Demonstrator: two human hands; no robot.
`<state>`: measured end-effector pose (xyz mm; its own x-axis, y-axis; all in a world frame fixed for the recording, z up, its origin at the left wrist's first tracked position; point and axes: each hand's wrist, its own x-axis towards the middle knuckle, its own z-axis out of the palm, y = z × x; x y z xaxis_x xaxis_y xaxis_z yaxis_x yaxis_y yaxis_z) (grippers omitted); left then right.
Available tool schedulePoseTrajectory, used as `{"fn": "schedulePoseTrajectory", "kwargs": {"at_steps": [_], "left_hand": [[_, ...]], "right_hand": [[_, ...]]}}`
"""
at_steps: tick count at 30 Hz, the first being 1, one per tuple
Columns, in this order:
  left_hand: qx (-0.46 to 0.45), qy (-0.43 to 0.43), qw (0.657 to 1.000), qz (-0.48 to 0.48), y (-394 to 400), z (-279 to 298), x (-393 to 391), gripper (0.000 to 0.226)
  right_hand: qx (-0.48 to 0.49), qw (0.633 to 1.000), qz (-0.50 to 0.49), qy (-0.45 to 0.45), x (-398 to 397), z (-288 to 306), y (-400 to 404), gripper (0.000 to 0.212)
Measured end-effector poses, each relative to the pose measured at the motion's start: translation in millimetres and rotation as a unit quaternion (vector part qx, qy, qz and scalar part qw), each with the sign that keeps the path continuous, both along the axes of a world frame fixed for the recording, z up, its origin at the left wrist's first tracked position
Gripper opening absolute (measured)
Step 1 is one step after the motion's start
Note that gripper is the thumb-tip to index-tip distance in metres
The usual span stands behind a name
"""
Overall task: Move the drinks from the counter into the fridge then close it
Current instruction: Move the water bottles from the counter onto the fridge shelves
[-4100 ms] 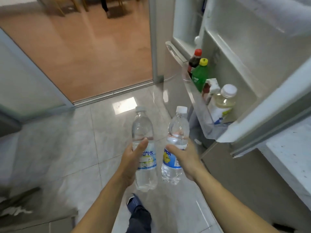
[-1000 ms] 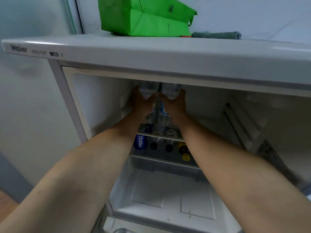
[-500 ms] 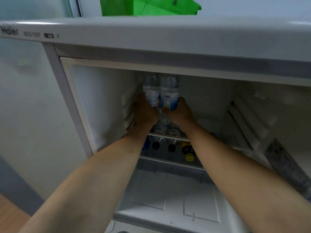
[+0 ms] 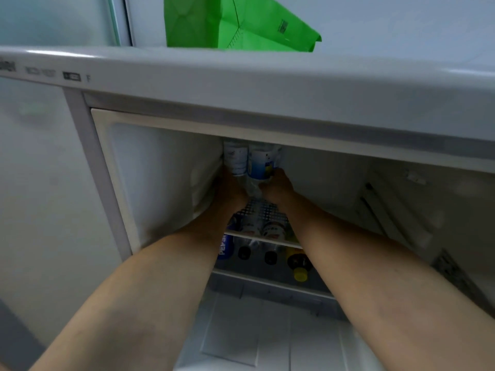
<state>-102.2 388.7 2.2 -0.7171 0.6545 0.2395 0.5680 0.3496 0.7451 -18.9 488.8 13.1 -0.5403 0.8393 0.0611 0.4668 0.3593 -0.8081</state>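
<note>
**Hands deep in the fridge, a water bottle in each**

Fingers of my left hand (image 4: 232, 189) are wrapped around the base of the left water bottle (image 4: 236, 159); my right hand (image 4: 277, 188) is closed the same way on the right water bottle (image 4: 262, 164). Both bottles touch side by side near the back left of the fridge (image 4: 241, 84), over the wire shelf (image 4: 263, 214). Below that shelf lie more drinks: a blue can (image 4: 224, 247), dark-capped bottles (image 4: 270, 257) and one with a yellow cap (image 4: 300, 274). A green bag (image 4: 214, 25) sits on the fridge top, against a pale wall.
</note>
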Motion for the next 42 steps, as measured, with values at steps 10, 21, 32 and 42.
{"fn": "schedulePoseTrajectory", "kwargs": {"at_steps": [10, 21, 32, 42], "left_hand": [[-0.017, -0.018, 0.995, -0.096, -34.1, 22.7, 23.5, 0.049], [0.167, -0.064, 0.984, -0.005, -143.3, 14.0, 89.7, 0.021], [0.171, -0.096, 0.976, -0.096, -202.1, -57.4, 183.8, 0.015], [0.048, -0.143, 0.959, -0.240, -236.7, -142.2, 331.2, 0.014]], "right_hand": [[0.028, 0.999, 0.010, -0.015, 17.2, 11.5, -30.6, 0.034], [0.057, 0.988, -0.125, 0.065, 104.2, 6.4, -142.4, 0.021], [0.018, 0.974, -0.198, 0.105, 229.6, -71.7, -209.4, 0.013], [-0.067, 0.941, -0.317, 0.093, 422.1, -153.3, -308.2, 0.013]]}}
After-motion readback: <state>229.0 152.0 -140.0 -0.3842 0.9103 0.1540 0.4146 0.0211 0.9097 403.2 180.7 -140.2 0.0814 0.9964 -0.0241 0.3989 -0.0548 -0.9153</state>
